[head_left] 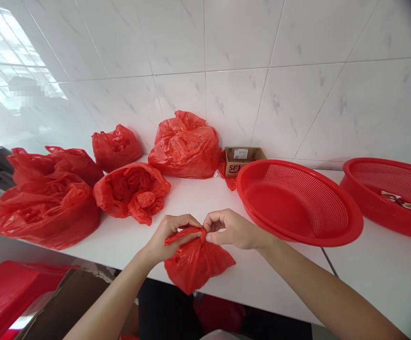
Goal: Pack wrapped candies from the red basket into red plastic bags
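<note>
Cardboard (67, 304), brown, stands below bench level at lower left, beside a shiny red plastic article (10, 293), identity unclear. Above, at the near edge of the white bench (265, 278), is a filled red bag (200, 264), neck gathered upward and twisted, lower corner lapping over the edge. Left hand (173, 231): clamped on the bag's neck, thumb laid along the plastic. Right hand (226, 229): thumb and fingers pinched together on the other side of the same neck. Contents of this bag cannot be seen.

Further in, to the right, lies a red mesh basket (354, 226), tilted toward the person, another rim showing beneath. Beside it at far right is a red basin (364, 208) with small items (398, 200) inside, too small to identify. To the left are a wide bulging bag (46, 212) and, touching it, an open-mouthed bag (107, 204) with crumpled red plastic (145, 200) in its mouth.

Along the tiled wall (234, 38), from left: a smaller bag (115, 146), a large bunched bag (184, 148), and an open carton (234, 168) marked "SF", white label on its inner face.
</note>
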{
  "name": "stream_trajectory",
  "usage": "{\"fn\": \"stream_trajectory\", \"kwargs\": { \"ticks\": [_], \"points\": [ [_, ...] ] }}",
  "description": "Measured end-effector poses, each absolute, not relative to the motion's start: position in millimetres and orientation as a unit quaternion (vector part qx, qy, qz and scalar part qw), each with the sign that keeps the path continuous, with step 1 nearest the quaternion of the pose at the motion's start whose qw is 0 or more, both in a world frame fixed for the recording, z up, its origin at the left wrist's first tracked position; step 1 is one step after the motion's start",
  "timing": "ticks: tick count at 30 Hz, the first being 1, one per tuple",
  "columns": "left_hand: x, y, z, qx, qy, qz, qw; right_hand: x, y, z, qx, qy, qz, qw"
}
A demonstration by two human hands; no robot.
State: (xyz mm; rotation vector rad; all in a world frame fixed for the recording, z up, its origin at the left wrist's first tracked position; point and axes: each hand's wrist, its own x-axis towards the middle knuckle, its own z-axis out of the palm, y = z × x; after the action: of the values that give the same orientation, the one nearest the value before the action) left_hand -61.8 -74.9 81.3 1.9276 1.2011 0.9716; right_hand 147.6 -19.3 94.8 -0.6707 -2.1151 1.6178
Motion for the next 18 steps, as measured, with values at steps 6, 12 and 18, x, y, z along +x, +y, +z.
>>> {"fn": "stream_trajectory", "kwargs": {
  "ticks": [6, 12, 18],
  "points": [
    [-59, -75, 82, 0.745, 0.459, 0.37, 0.313, 141, -38, 98, -0.188, -0.915, 0.088, 0.347],
    [-68, -76, 95, 0.793, 0.448, 0.345, 0.226, 148, -36, 83, -0.183, -0.937, 0.036, 0.297],
    [-96, -103, 112, 0.726, 0.495, 0.401, 0.258, 145, -43, 84, -0.187, -0.913, 0.187, 0.312]
  ]
}}
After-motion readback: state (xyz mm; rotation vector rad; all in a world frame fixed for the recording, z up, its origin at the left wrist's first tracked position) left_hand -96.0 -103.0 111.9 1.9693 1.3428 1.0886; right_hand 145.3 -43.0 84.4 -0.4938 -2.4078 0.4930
